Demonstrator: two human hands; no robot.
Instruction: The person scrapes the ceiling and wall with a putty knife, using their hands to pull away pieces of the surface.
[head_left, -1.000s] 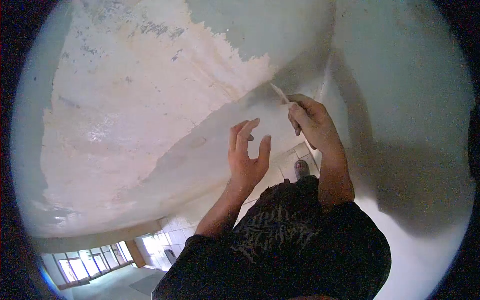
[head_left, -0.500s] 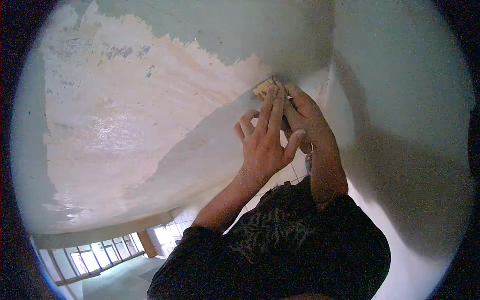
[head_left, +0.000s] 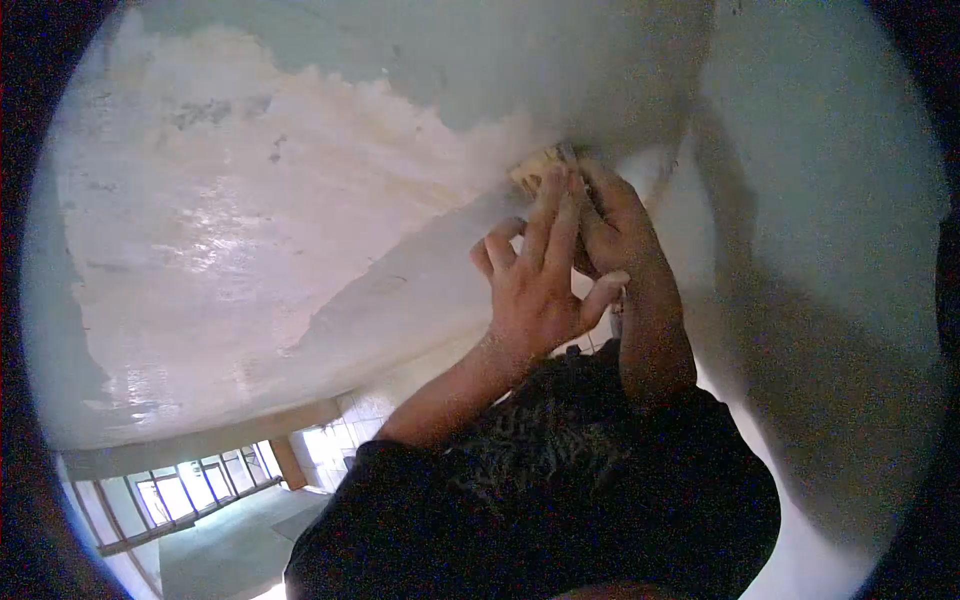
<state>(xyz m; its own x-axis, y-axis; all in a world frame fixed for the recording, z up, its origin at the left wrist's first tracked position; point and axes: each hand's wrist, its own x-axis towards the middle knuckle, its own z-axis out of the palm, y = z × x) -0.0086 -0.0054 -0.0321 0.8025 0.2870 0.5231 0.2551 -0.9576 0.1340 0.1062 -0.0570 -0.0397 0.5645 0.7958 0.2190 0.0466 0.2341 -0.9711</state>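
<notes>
Against the wall, near the inside corner, is a scraper with a flat, yellowish smeared end. My right hand is closed around its handle, which is mostly hidden behind my fingers. The index and middle fingers of my left hand are stretched out and rest on the tool's flat end. My left thumb points away to the side and the other fingers are bent outward. A large pale patch with ragged edges covers much of the greenish wall to the left of the tool.
A second wall meets the first at a corner on the right, with a dark shadow across it. At lower left are a barred window, a brown post and the floor. My dark shirt fills the lower middle.
The view has shifted slightly, so the wall patch sits further left and the corner further right. Both hands and the scraper stay together, slightly right in view, still against the wall.
</notes>
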